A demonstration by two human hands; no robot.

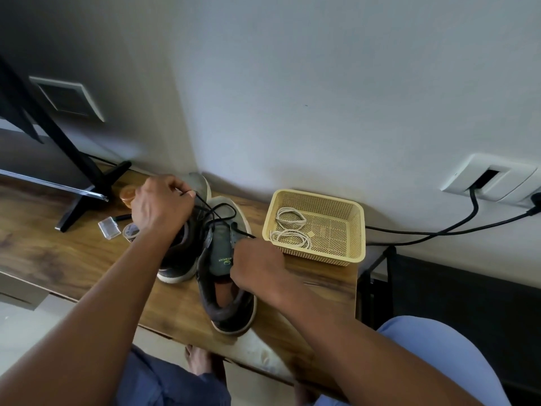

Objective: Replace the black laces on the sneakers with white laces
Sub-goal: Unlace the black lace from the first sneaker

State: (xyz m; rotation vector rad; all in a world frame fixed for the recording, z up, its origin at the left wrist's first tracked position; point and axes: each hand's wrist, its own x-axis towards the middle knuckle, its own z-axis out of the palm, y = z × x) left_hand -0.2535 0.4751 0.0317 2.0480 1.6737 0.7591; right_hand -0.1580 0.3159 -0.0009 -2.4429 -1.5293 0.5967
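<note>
Two grey sneakers stand side by side on a wooden table. The nearer sneaker [227, 291] points away from me, its tongue showing. A loose black lace [219, 210] runs across its upper eyelets. My left hand [159, 208] pinches one end of that lace, raised above the farther sneaker [187, 259], which it partly hides. My right hand [257, 268] grips the nearer sneaker's right side and the lace's other end near the eyelets. Two coiled white laces [291, 230] lie in a yellow basket [355, 230] to the right.
A black TV stand leg [87, 194] stands at the left on the wooden table [58, 250]. Small items lie near it: a clear plastic box [109, 227], a tape roll, an orange lid. Black cables [439, 230] run from a wall socket at the right.
</note>
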